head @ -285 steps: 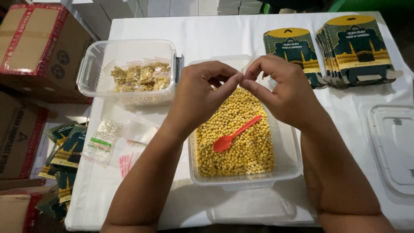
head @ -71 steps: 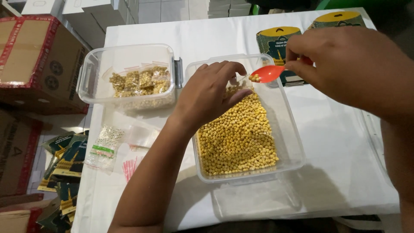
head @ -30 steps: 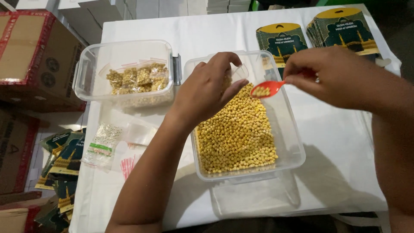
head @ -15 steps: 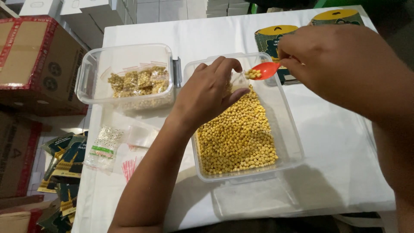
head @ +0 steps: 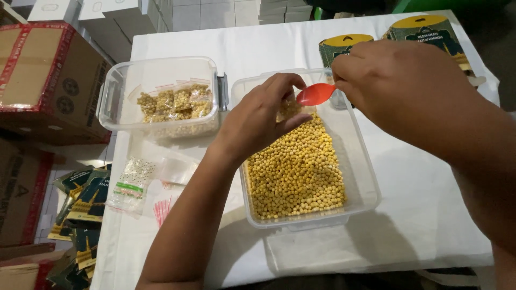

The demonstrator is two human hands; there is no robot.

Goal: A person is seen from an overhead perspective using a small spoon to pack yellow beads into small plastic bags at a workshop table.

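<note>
— What had changed since half a second before?

— Little. The right hand [head: 398,86] had shifted the red spoon [head: 316,94] slightly, and its bowl now showed no beans in it, where before it had carried a few. The left hand [head: 263,121] stayed where it was, over the far end of the clear tub [head: 360,177].

— How were the hands set?

— The right hand was closed around the spoon's handle, the bowl pointing toward the left hand's fingertips. The left hand was curled, fingers pinched together just beside the spoon; whether they gripped a small bag I could not tell.

— And the things around them?

— The yellow beans [head: 295,172] filled the clear tub on the white bench [head: 430,215]. A second tub [head: 115,102] to the left held filled packets [head: 172,102]. Empty little bags [head: 131,182] lay nearer, and printed cartons [head: 424,29] stood behind the right hand.
</note>
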